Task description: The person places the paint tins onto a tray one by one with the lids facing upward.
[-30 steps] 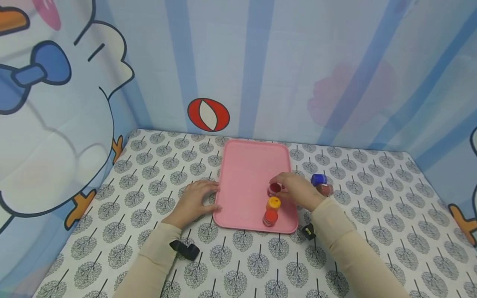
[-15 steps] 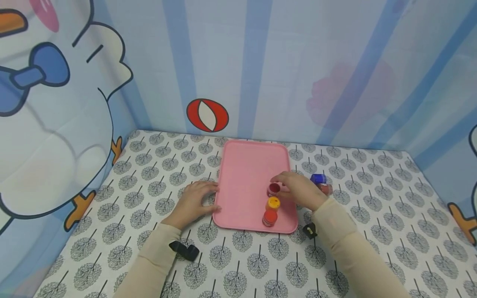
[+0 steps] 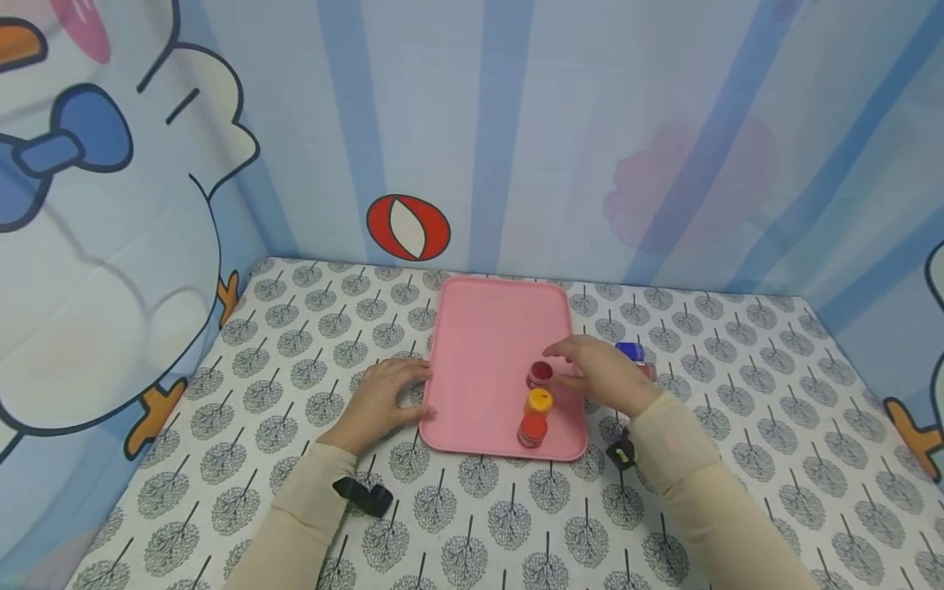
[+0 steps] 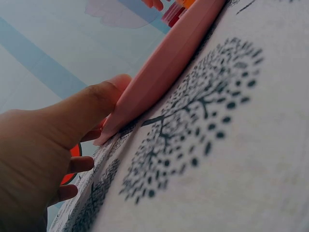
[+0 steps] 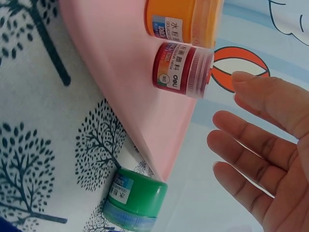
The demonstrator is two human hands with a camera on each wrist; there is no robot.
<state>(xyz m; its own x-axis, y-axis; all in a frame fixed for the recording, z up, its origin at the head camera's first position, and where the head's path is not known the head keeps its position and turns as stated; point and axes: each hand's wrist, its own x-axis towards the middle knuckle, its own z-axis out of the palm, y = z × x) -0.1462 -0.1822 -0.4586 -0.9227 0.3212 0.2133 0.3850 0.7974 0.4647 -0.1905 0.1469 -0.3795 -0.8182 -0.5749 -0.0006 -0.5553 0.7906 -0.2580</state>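
My left hand rests at the left edge of a pink tray, its thumb against the rim in the left wrist view. Inside the tray, toward the right, three paint jars form a line: a dark red one, a yellow-orange one and a bright red one. My right hand is beside the dark red paint jar with thumb and fingers spread, holding nothing. The right wrist view shows a gap between those fingers and the jar's clear lid.
Right of the tray, a blue paint jar and a brownish-red jar lie on the tree-patterned cloth. A green paint jar lies near the tray edge, hidden from the head view. A printed curtain stands behind.
My right hand has let go of the dark red paint jar and drawn back slightly to the right, its fingers spreading. The jar stays in place; my left hand has not moved.
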